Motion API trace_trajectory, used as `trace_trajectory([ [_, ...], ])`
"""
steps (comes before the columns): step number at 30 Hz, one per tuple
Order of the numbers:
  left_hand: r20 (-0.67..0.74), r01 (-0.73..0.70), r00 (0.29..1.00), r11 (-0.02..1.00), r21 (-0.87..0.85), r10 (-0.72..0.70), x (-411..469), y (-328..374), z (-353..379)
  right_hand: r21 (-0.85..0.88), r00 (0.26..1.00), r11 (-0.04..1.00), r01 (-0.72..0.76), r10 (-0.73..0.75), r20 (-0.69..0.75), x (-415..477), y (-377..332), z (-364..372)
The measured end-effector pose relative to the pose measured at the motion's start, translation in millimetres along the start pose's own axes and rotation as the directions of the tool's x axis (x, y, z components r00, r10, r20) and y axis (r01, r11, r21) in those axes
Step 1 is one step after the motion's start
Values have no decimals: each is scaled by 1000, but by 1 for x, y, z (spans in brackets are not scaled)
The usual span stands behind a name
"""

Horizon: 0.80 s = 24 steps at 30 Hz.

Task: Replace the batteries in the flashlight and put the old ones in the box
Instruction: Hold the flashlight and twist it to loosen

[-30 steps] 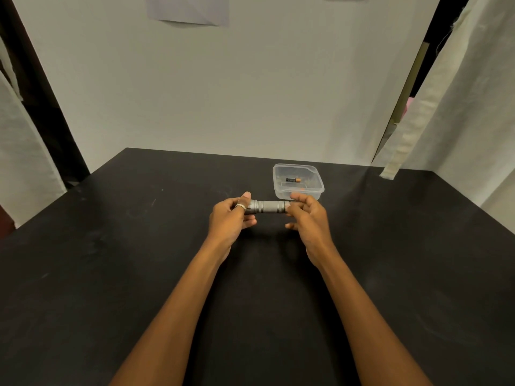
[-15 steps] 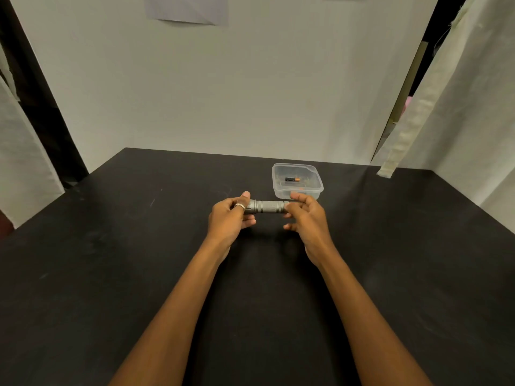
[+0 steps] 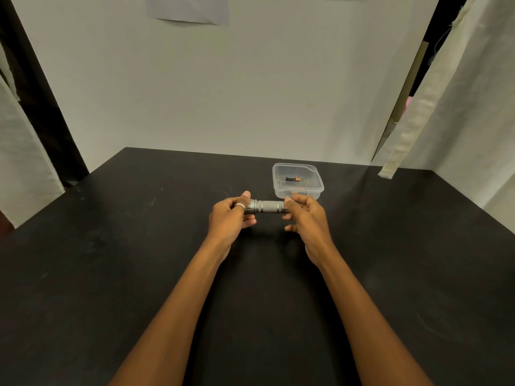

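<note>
A pale wall backs a matte black desk [image 3: 111, 274], with cloth hanging at either side. The flashlight [image 3: 268, 206] is held level just above the desk, spanning both hands. The left hand [image 3: 230, 215], which wears a ring, is curled round the wider end. The right hand [image 3: 305, 218] pinches the other end between thumb and fingertips, its lower fingers loose. The ribbed metal barrel looks rigid, fairly weighty and slick between the rings, so the grooved bands probably give the best purchase for twisting. Just behind the right hand sits a clear plastic box [image 3: 320, 188] holding a battery [image 3: 292, 179]. The box is likely light and close enough to be knocked.
</note>
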<state>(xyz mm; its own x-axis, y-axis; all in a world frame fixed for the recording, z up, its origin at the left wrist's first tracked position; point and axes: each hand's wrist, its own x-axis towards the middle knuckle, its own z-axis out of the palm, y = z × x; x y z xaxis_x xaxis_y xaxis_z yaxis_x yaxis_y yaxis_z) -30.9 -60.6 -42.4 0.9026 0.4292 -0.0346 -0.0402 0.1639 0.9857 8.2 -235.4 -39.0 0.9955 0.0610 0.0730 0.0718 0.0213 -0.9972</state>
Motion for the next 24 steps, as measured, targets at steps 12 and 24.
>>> trace_trajectory([
  [12, 2, 2, 1000, 1000, 2, -2, 1, -1, 0, 10, 1000, 1000, -11, 10, 17, 1, 1, -2],
  [24, -6, 12, 1000, 1000, 15, -12, 1, 0, 0, -18, 1000, 1000, -8, 8, 25, -2, -3, 0],
])
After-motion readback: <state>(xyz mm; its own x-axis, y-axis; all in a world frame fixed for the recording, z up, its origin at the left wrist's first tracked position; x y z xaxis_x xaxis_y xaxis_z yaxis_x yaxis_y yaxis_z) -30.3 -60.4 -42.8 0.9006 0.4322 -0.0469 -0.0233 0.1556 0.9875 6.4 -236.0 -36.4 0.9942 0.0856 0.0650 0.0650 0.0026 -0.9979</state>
